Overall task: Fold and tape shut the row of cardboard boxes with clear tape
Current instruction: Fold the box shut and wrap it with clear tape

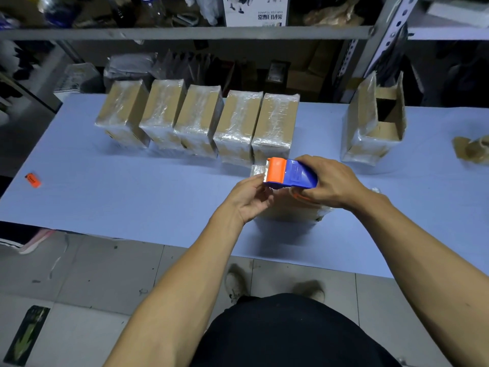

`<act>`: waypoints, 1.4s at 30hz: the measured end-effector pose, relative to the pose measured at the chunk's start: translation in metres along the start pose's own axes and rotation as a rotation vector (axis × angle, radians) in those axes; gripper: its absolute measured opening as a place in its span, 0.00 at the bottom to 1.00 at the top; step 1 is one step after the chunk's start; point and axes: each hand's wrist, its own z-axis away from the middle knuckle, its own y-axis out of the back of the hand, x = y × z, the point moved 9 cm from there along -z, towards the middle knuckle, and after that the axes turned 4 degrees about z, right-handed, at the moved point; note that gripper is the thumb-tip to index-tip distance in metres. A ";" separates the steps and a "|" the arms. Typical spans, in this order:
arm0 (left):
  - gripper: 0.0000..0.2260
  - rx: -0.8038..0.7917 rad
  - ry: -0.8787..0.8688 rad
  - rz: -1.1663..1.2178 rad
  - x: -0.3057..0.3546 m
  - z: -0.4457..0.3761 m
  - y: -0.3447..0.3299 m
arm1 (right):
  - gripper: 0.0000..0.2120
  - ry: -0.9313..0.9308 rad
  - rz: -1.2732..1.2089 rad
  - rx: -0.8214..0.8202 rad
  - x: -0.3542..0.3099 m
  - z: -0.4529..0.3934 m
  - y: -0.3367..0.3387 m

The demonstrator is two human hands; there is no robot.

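Lying near the table's (111, 197) front edge, the box being taped (288, 207) was mostly hidden under the person's hands. The right hand (328, 184) gripped a blue and orange tape dispenser (289, 174) over it, while the left hand (250, 198) pinched at the dispenser's toothed end. Behind it, five taped boxes (201, 120) stood side by side toward the back edge. An open box (375, 120) stood well apart near the right edge.

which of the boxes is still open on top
The box standing alone at the far right: its flaps stand up, while the five in the row are taped shut.
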 end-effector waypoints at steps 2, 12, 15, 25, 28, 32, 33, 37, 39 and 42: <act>0.09 0.029 0.028 -0.016 -0.003 0.001 -0.002 | 0.20 0.005 0.015 0.003 -0.002 -0.001 0.000; 0.09 0.229 -0.256 -0.171 0.025 -0.005 0.015 | 0.20 0.049 0.097 -0.082 -0.006 -0.004 -0.001; 0.10 0.385 -0.313 -0.313 0.045 -0.012 0.063 | 0.23 0.022 0.138 -0.090 0.008 0.002 0.007; 0.08 0.451 -0.068 -0.269 -0.007 -0.055 0.078 | 0.26 0.008 0.218 -0.036 -0.004 -0.008 -0.003; 0.10 0.458 0.055 -0.232 -0.025 -0.056 0.085 | 0.27 0.001 0.212 -0.024 -0.001 -0.009 -0.004; 0.09 0.512 -0.177 -0.448 0.003 -0.059 0.089 | 0.30 0.006 0.207 0.003 0.001 -0.009 -0.002; 0.13 0.487 -0.221 -0.430 0.009 -0.058 0.084 | 0.31 0.011 0.211 0.007 0.001 -0.010 -0.002; 0.21 0.258 -0.332 -0.644 0.024 -0.058 0.038 | 0.29 0.015 0.214 0.014 0.001 -0.011 -0.001; 0.19 0.229 -0.403 -0.903 0.022 -0.058 0.021 | 0.28 0.015 0.232 -0.003 0.000 -0.014 -0.002; 0.18 0.264 -0.479 -0.955 0.024 -0.054 0.021 | 0.28 0.033 0.267 -0.034 0.001 -0.018 -0.006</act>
